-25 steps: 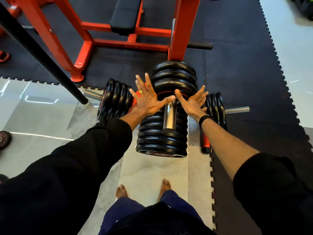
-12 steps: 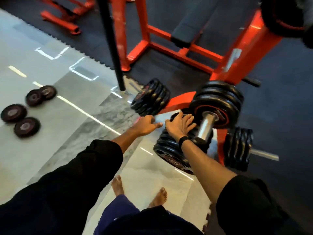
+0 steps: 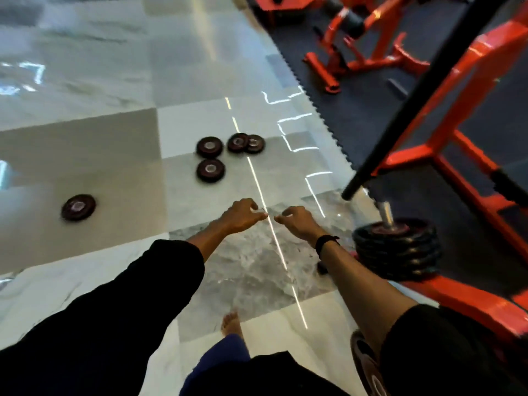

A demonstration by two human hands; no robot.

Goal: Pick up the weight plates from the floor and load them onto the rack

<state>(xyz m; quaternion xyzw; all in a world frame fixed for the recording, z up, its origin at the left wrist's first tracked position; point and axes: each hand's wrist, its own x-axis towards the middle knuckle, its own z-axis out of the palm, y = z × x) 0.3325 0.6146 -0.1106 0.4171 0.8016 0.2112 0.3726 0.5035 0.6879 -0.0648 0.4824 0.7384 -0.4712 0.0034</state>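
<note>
Both hands were out front over the tiled floor [image 3: 114, 138], holding nothing: left hand [image 3: 238, 215] and right hand [image 3: 297, 222] hung with fingers loosely curled, fingertips near each other but apart, a black band on the right wrist. 5 loose weight plates [image 3: 210, 170] lay flat on the tiles ahead, 4 clustered together with 2 of them overlapping, and 1 well apart to the left. To the right, a stack of plates [image 3: 395, 248] sat on a chrome peg of the orange rack [image 3: 457, 298], by the edge of the dark mat [image 3: 357, 110].
</note>
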